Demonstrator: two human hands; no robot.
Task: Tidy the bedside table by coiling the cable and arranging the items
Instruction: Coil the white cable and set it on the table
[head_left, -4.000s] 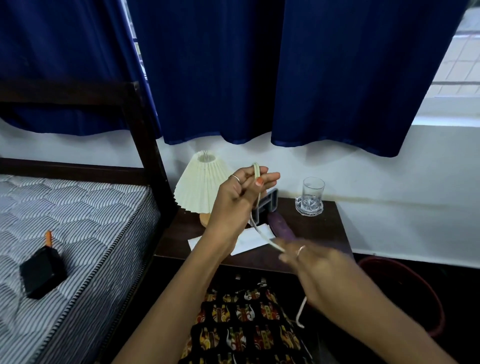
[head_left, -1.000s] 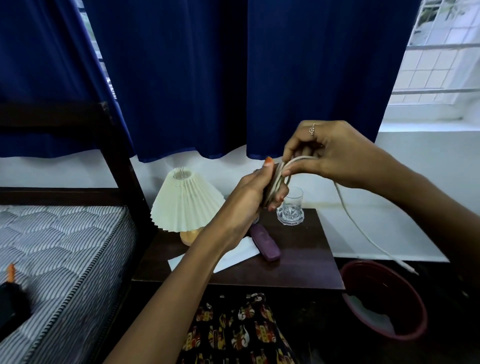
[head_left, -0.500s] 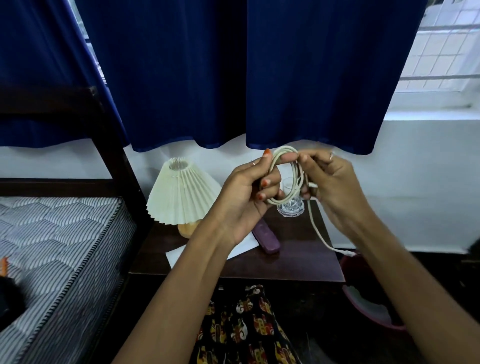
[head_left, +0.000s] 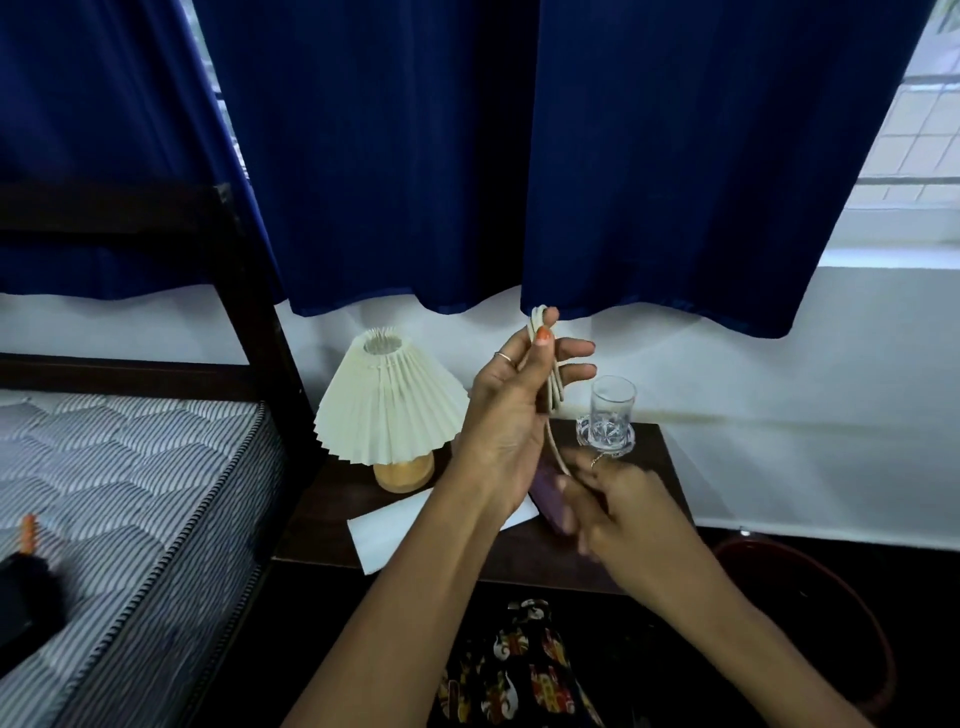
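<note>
Right hand (head_left: 618, 499) is dropping from the coil toward the bench (head_left: 644, 452), gripping loose cable (head_left: 555, 441); we are pinching loops in left hand (head_left: 514, 400).

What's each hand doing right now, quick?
Left hand: pinching the looped cable between thumb and fingers.
Right hand: blurred, gripping the cable's trailing strand below the coil.

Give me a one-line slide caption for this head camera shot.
Left hand holds up the coiled cable while the right hand draws its loose end above the bedside table.
</note>
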